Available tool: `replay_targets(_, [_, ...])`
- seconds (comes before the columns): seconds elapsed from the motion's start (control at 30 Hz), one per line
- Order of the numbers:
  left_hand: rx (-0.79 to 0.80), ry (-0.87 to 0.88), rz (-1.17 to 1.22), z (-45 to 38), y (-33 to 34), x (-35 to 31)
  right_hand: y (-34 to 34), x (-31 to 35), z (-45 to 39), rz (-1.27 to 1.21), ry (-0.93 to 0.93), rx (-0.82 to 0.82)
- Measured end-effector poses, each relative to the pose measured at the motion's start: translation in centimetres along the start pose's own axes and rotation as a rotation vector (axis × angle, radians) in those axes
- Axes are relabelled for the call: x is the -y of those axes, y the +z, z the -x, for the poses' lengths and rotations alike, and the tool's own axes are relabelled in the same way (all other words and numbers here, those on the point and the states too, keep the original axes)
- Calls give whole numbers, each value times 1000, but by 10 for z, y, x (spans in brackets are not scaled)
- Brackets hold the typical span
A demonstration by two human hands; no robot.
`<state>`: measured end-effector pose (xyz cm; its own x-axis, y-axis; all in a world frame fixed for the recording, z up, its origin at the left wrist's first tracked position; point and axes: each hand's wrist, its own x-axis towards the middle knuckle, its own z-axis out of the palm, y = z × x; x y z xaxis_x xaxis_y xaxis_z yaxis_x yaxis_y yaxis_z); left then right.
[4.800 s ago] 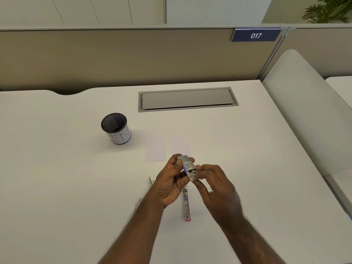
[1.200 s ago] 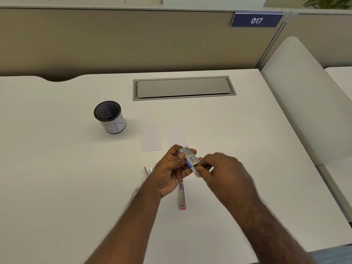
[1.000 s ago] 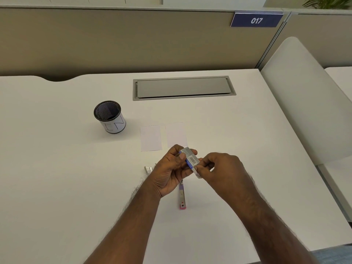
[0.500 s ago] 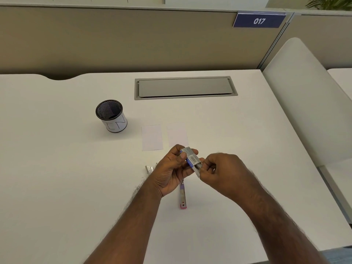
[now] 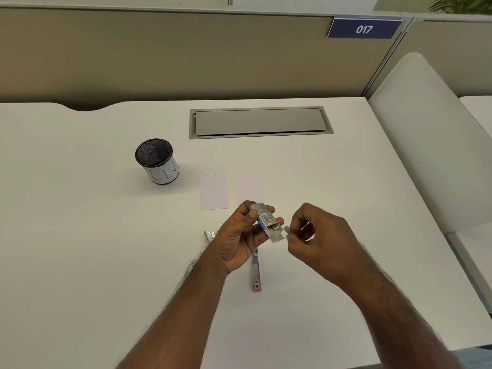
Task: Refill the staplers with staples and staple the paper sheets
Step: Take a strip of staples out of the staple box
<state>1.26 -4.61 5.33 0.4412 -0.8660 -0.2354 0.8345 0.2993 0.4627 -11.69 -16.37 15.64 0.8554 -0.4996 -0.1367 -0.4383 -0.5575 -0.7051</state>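
Observation:
My left hand (image 5: 239, 239) holds a small staple box (image 5: 265, 219) with a barcode, its open end tilted toward the right. Staples show inside the open end. My right hand (image 5: 316, 238) pinches a short strip of staples (image 5: 287, 230) just clear of the box mouth. A pink stapler (image 5: 256, 272) lies opened out flat on the white desk (image 5: 80, 249) under my hands. Part of a metal piece (image 5: 209, 233) shows left of my left hand. Two small paper sheets (image 5: 213, 191) (image 5: 249, 187) lie side by side behind the hands.
A black mesh pen cup (image 5: 157, 161) with a white label stands at the left rear. A grey cable flap (image 5: 259, 123) is set into the desk's back. A beige partition rises behind. A white chair back (image 5: 426, 145) stands at the right edge.
My right hand has pulled away to the right from the box mouth, with a staple strip now between its fingertips. The left hand and box stayed nearly still.

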Motion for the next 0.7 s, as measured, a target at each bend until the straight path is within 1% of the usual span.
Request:
replay_targets(0.1, [11,8,1,0,1,-1,-1,0,2,-90,-37,-15])
replay_targets(0.17, [21,17,25,0,1,-1,-1,-1,3,-136,-62,-58])
replay_targets(0.27, [5,30,59,-1,0,0,1,-5,5,-177,-33,-64])
replay_targets(0.33, [-16,39,53,-2,-1,0,3,-9,7,-163,-10,-39])
replay_targets(0.43, [-21,49,54,-3,0,0,8,-12,12,-156,-31,-26])
replay_targets(0.63, [-29,62,39,-4,1,0,21,-16,17,-69,-143,-155])
replay_targets(0.7, [-39,56,45,-4,2,1,26,-17,17,6,-217,-206])
